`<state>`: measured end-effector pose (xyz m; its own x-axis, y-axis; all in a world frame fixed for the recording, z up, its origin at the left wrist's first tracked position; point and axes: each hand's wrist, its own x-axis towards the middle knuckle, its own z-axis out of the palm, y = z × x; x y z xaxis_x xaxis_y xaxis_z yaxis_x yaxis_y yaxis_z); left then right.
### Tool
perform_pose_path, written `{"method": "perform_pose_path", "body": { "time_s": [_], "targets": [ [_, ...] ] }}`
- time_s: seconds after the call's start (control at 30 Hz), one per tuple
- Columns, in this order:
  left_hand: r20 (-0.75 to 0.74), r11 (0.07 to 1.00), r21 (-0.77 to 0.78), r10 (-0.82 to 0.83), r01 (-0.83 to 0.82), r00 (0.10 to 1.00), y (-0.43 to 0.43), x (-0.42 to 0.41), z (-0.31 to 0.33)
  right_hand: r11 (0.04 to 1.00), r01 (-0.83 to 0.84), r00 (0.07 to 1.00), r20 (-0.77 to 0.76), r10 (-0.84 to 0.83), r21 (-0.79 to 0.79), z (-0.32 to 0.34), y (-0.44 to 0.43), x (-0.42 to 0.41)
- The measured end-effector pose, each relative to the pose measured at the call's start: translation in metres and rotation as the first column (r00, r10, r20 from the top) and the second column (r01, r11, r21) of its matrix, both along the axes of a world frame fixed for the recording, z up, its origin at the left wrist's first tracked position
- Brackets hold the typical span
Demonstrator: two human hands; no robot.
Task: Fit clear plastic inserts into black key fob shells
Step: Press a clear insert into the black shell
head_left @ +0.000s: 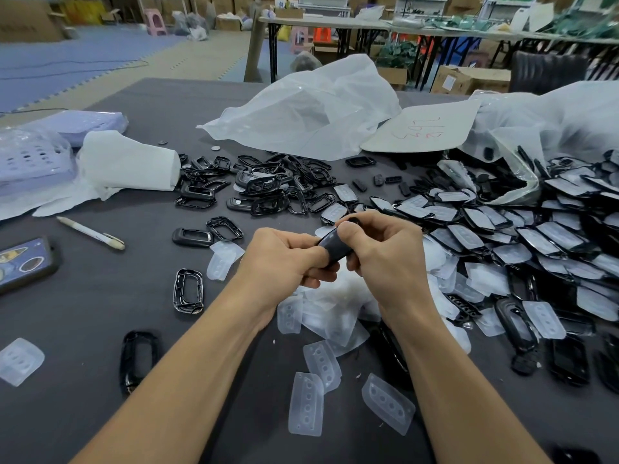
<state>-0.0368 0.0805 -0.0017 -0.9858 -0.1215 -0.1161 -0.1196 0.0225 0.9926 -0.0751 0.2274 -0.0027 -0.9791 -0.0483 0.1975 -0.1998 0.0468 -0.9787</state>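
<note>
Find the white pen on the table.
Head view, left side: the pen lies on the grey table, between the phone and a lone black shell.

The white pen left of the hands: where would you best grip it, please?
Pinch the white pen mid-barrel from above, fingers across its width: it lies flat and diagonal on the table, with open space along both sides.

Soft, even indoor light from overhead makes the scene bright, leaving only faint shadows on the dark counter. The white plastic bag shows pale glare, and the heap of glossy shells catches small highlights. The left hand, right hand and the black shell they grip look sharp; the far tables are softer and bowed by wide-angle distortion.
</note>
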Motion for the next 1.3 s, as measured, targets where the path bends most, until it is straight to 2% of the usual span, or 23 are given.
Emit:
{"method": "perform_pose_path", "body": {
  "time_s": [0.2,0.37,0.57,0.7,0.87,1.03,1.3],
  "targets": [
    [-0.012,0.999,-0.042,-0.033,0.032,0.999,0.0000,0.0005,0.0000,0.997,0.022,0.999,-0.047,-0.018,0.069,-0.0003,0.0009,-0.0021],
    [-0.102,0.995,-0.043,0.081,-0.085,0.991,0.0035,-0.0005,0.0018,0.998,-0.063,0.996,-0.065,0.065,0.025,0.0009,-0.0014,0.0003],
    [-0.176,0.976,-0.154,0.123,-0.151,0.977,0.0033,-0.0022,-0.0020,0.999,-0.044,0.999,-0.030,0.044,0.017,-0.0025,-0.0039,0.0007],
    [-0.230,0.966,-0.152,0.173,-0.211,0.958,0.0041,-0.0026,-0.0005,0.993,-0.084,0.996,0.034,0.087,-0.080,0.0009,-0.0013,0.0020],
    [-0.171,0.987,-0.086,0.123,-0.139,0.978,0.0007,-0.0015,0.0016,0.998,-0.018,0.998,0.058,0.022,-0.064,0.0003,-0.0011,0.0013],
    [-0.072,0.993,-0.106,0.041,-0.048,0.997,-0.0041,-0.0008,0.0006,0.997,0.009,0.998,0.066,-0.004,-0.072,-0.0011,0.0016,-0.0027],
    [-0.060,0.978,-0.167,0.114,-0.123,0.992,-0.0021,-0.0035,-0.0016,0.998,0.016,0.998,0.063,-0.012,-0.063,-0.0041,-0.0016,-0.0030]
  ]
}}
